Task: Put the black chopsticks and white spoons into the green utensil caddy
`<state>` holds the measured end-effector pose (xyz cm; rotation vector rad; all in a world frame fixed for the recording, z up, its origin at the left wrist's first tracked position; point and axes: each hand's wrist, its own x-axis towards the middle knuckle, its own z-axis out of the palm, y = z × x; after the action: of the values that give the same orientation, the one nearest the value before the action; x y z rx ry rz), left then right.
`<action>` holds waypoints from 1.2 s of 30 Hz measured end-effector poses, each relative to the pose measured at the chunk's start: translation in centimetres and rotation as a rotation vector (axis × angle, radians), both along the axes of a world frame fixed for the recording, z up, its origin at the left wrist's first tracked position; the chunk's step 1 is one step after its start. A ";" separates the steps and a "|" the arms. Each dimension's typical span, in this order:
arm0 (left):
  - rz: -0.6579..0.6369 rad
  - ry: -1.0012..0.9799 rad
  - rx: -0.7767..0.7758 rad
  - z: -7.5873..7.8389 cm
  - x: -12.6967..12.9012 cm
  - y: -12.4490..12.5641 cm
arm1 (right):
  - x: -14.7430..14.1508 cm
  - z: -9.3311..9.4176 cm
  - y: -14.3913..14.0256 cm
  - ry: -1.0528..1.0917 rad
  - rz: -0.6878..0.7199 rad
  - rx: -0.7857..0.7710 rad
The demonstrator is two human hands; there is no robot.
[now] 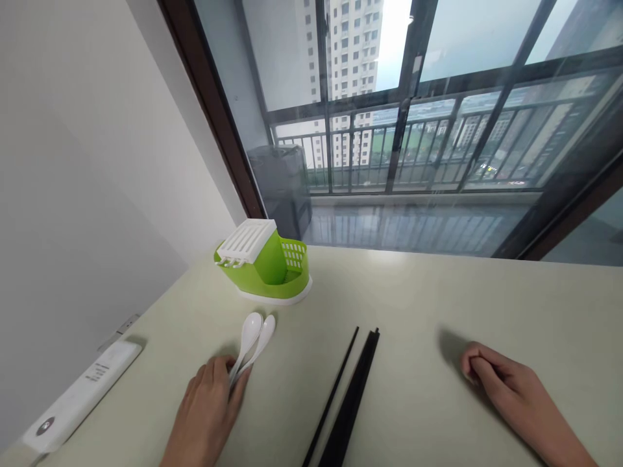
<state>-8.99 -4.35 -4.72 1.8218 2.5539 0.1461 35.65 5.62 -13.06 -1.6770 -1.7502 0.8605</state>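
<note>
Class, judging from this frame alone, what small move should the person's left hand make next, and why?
Probably lift the two white spoons toward the green holder: the left hand already grips their handles, the holder stands just beyond them, while the right hand rests curled on the table.

Soup spoons, two: white, glossy, ceramic or hard plastic, which could not be told. Chopsticks: black, smooth, dull sheen. Cutlery drainer: lime-green moulded plastic with perforated walls, a white slotted plastic insert and a white base tray, all lightly glossy. Power strip at the left edge: white matt plastic. Table: pale cream, smooth, satin finish with soft reflections.
</note>
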 end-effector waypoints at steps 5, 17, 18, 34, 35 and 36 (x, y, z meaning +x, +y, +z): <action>-0.094 0.069 -0.034 -0.2 0.6 0.8 | -0.8 0.5 0.1 0.034 -0.018 0.016; -0.315 0.019 -0.022 1.1 9.7 2.4 | -2.4 2.0 0.5 0.135 0.013 0.042; -0.345 0.006 -0.018 1.2 11.2 2.6 | -2.5 2.3 0.4 0.157 0.019 0.044; -0.667 0.012 -0.071 -1.5 23.6 3.2 | -5.3 3.5 -1.0 0.623 0.164 -0.020; -0.684 0.006 -0.063 -1.8 23.9 3.2 | -5.2 3.6 -0.9 0.595 0.150 -0.025; -0.695 -0.003 -0.059 -2.3 24.2 3.2 | -5.2 3.7 -0.9 0.569 0.125 -0.023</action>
<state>15.26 -1.11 -7.05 2.5270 1.7469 0.0641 30.49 4.75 -9.34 -1.1805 -1.4546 1.2701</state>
